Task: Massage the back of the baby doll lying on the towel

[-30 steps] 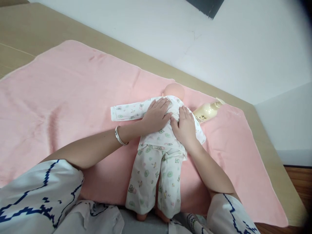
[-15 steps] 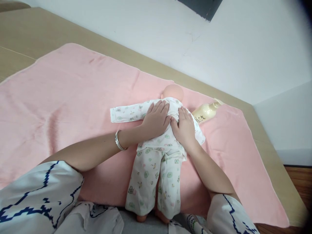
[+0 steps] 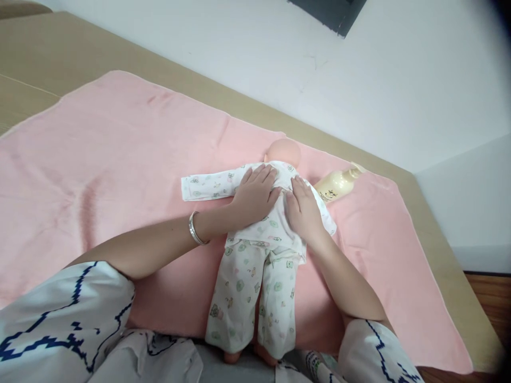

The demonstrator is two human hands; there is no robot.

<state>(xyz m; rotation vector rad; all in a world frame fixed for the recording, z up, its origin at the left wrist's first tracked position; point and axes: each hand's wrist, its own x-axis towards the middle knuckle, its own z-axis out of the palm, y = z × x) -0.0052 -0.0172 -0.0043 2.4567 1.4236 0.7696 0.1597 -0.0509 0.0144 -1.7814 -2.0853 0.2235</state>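
Doll [image 3: 261, 234]: where is it, and how do we hold it?

Face down, we judge, on the pink blanket [image 3: 120, 133], head [image 3: 283, 151] toward the desk's [image 3: 88, 50] far edge, feet [image 3: 231, 357] by the near edge. Our left grip [image 3: 255, 194] and right grip [image 3: 305, 213] lie flat on its back, clasping nothing.

Handling?

Probably light, firm under loose cloth; we should hold the trunk, not the sleeve [image 3: 207, 186].
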